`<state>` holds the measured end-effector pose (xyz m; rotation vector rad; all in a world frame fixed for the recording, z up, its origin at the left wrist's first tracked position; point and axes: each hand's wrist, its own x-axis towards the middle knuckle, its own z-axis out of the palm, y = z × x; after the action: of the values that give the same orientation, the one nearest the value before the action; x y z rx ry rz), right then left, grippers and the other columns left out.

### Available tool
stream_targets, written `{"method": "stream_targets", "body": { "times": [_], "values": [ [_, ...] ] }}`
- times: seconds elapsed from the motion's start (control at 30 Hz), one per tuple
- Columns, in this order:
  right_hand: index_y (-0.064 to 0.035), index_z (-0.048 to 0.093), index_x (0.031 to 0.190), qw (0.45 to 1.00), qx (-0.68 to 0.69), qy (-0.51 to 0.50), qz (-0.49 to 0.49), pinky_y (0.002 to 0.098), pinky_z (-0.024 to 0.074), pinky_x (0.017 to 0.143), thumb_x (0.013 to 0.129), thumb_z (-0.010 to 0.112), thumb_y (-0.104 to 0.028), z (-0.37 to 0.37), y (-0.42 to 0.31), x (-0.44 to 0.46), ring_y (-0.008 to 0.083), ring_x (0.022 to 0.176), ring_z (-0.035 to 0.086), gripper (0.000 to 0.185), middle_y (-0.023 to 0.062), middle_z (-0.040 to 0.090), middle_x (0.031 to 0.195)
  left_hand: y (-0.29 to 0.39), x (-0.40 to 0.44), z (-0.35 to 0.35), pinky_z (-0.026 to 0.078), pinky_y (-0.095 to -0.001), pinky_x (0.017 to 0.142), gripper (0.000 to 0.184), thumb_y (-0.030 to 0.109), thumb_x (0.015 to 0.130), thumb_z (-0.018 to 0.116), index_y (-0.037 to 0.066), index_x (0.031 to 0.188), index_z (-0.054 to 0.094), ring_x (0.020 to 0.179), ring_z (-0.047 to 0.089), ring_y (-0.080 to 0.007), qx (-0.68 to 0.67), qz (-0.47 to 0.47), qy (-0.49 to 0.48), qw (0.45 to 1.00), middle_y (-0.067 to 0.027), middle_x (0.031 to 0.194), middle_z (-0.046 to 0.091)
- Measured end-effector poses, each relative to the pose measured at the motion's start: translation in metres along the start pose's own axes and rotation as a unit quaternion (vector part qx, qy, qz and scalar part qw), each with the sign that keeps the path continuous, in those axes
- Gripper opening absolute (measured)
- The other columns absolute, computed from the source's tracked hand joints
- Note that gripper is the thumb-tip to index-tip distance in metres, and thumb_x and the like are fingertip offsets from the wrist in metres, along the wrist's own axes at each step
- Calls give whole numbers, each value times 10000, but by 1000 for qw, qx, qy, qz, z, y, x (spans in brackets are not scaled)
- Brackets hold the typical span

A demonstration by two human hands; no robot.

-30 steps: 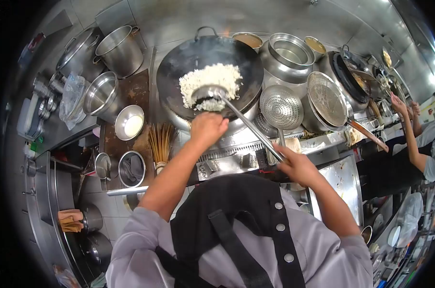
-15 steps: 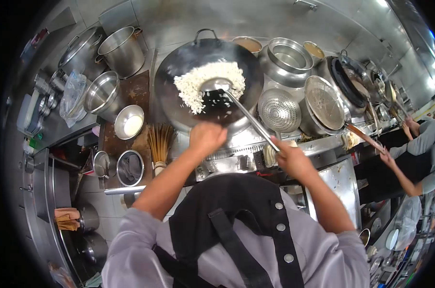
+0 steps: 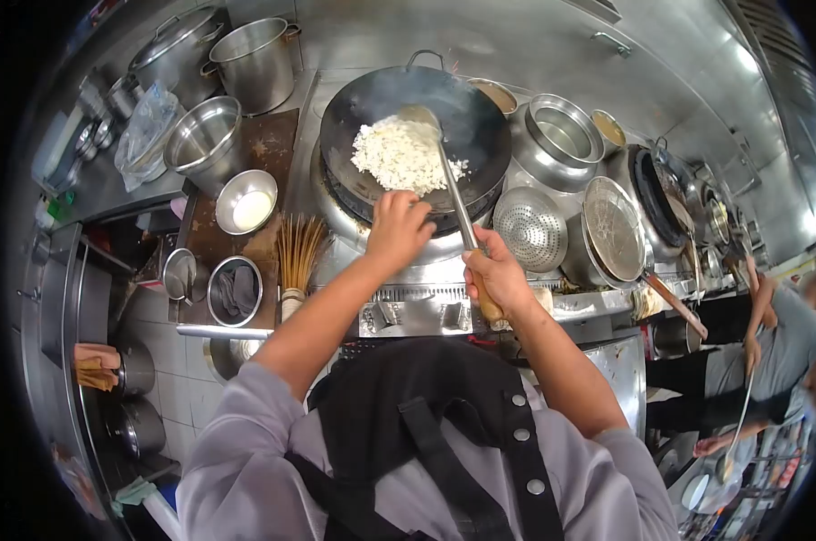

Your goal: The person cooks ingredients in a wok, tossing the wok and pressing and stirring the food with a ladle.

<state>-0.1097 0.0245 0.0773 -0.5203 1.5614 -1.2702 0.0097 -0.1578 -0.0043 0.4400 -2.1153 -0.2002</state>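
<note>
White rice [image 3: 394, 158] lies in a large black wok [image 3: 475, 117] on the stove. A long-handled metal ladle [image 3: 453, 180] reaches into the wok, its bowl at the upper edge of the rice. My right hand [image 3: 501, 275] is closed round the ladle near its wooden grip. At the wok's near rim is my left hand [image 3: 399, 230], its fingers bent down over the edge; what they grip there, if anything, is hidden.
Left of the wok stand a metal bowl with pale liquid [image 3: 248, 202], a bamboo brush [image 3: 298, 257] and steel pots [image 3: 253, 68]. To the right are a perforated strainer [image 3: 529, 230] and a mesh strainer [image 3: 614, 229]. A co-worker [image 3: 759, 347] stands farther right.
The ladle has moved to the rice's far edge and its handle is steeper. My right hand has come left and lower. The rice has shifted within the wok, and the view has turned slightly.
</note>
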Motion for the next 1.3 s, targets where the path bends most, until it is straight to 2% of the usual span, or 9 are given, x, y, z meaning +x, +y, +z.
{"method": "stream_targets", "body": {
  "times": [0.13,0.2,0.27,0.4,0.47,0.53,0.83,1.13,1.3],
  "values": [
    [-187,281,1573,996,-66,10,-65,287,435,433,1019,587,-129,-3,-21,-22,126,488,506,636,50,560,749,31,-100,-52,462,-443,1030,294,175,881,774,54,1133,686,1150,614,-322,-238,-10,-115,964,-121,1140,654],
    [-191,297,1568,998,-28,2,-53,283,430,430,1027,567,-123,-7,-31,-40,126,481,498,609,47,561,748,35,-171,-63,468,-400,1020,289,228,981,699,38,1198,676,1157,613,-234,-504,-314,-363,718,-104,1225,661],
    [-216,338,1554,990,129,-50,-25,283,427,429,1045,500,-117,-18,-26,-38,133,461,485,543,54,541,723,34,-229,-53,485,-368,1004,390,354,1054,592,22,1242,671,1167,606,-159,-602,-455,-366,544,-77,1247,662],
    [-215,376,1525,996,-51,-8,67,274,401,413,1054,502,-135,-24,7,44,129,462,472,494,53,538,719,37,-333,38,464,-400,1066,555,475,1040,555,20,1352,619,1254,595,-239,-527,-489,-459,521,-132,1346,635],
    [-197,375,1528,997,-75,-19,22,285,412,418,1054,514,-153,-13,1,46,126,471,482,496,42,540,714,53,-318,85,421,-439,1133,665,520,1017,559,26,1460,525,1348,541,-351,-342,-282,-595,670,-212,1460,554],
    [-158,371,1532,998,-2,-55,3,300,419,426,1052,531,-175,-11,-20,38,133,482,504,506,41,550,706,75,-282,111,365,-460,1183,761,504,984,602,9,1531,417,1411,463,-416,-357,-231,-619,660,-264,1544,453],
    [-161,424,1447,994,96,-50,31,299,401,413,1055,528,-197,-11,-39,57,164,462,485,407,85,548,703,128,-296,203,293,-448,1231,980,479,950,630,-23,1625,128,1495,349,-410,-236,-10,-674,700,-290,1630,298],
    [-150,408,1502,996,89,-20,27,284,353,378,1045,559,-244,-28,-43,31,151,416,444,491,68,541,687,139,-327,277,363,-410,1194,901,336,888,710,-81,1567,288,1452,431,-375,-335,-99,-708,614,-296,1585,382],
    [-158,392,1524,963,225,-115,92,291,374,380,1043,552,-240,-63,-18,11,150,421,455,513,61,544,691,126,-278,191,441,-401,1109,753,409,936,699,-3,1511,442,1331,562,-348,-392,-98,-660,633,-254,1439,566]
  ]
}}
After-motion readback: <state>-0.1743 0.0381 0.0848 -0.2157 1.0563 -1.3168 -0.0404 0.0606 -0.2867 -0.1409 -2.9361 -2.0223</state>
